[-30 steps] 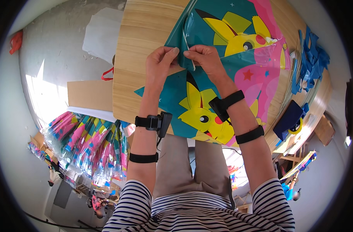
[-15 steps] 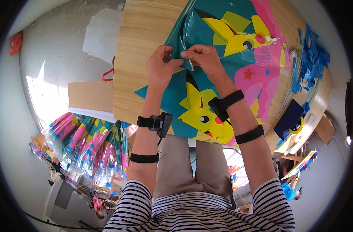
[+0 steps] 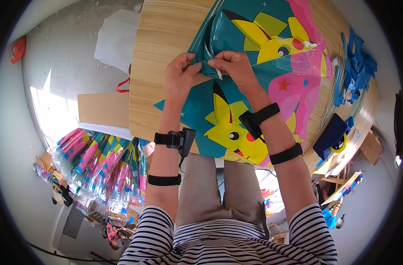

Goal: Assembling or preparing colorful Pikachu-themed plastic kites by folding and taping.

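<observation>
A glossy teal and pink kite sheet [image 3: 254, 75], printed with yellow long-eared cartoon figures, lies over the wooden table and hangs toward my lap. My left hand [image 3: 180, 75] pinches the teal edge of the sheet between thumb and fingers, where it is gathered into small folds. Close beside it, my right hand [image 3: 235, 68] is closed, with thumb and forefinger on a thin pale rod [image 3: 207, 36] that runs along the folded edge. The rod's lower tip pokes out below my right fingertips. What lies under those fingertips is hidden.
The wooden table [image 3: 164, 44] has a rounded right side. Blue fabric strips [image 3: 358, 66] and a dark blue piece [image 3: 331, 134] lie there. Many colourful plastic-covered kite sheets [image 3: 106, 168] are heaped at lower left, beside a cardboard piece [image 3: 103, 109]. Other people sit farther off.
My left hand has shifted slightly left, drawing the teal edge with it and bunching it more. My right hand stays almost in place on the rod.
</observation>
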### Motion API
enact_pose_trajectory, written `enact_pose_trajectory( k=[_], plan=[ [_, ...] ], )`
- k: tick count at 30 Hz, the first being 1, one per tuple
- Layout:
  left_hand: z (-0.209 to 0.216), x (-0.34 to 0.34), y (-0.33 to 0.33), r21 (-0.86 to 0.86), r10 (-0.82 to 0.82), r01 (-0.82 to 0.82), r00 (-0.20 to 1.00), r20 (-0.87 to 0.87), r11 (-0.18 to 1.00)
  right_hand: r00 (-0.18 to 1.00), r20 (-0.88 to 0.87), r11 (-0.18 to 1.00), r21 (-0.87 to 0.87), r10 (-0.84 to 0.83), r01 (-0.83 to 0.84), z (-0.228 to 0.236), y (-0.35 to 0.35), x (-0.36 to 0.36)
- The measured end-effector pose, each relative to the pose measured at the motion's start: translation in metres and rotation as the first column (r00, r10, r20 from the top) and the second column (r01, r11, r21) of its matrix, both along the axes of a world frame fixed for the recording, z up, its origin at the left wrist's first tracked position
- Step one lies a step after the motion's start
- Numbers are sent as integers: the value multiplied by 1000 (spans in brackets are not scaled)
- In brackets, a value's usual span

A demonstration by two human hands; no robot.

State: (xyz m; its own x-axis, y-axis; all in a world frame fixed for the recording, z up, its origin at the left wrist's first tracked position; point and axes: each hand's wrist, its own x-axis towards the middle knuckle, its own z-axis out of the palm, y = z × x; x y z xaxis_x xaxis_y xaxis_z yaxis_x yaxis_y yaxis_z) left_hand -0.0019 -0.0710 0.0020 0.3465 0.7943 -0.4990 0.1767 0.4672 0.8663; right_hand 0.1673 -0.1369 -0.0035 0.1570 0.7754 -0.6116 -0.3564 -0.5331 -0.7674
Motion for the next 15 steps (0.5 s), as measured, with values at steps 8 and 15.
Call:
enact_pose_trajectory(
  k=[8, 15],
  plan=[
    [8, 1, 3, 2, -99, 100, 991, -86, 995, 1000, 28, 1000, -17, 12, -11, 1, 0, 2],
    [-1, -2, 3, -96, 12, -11, 1000, 10, 995, 1000, 21, 999, -35, 20, -19, 0, 1, 1]
  ],
)
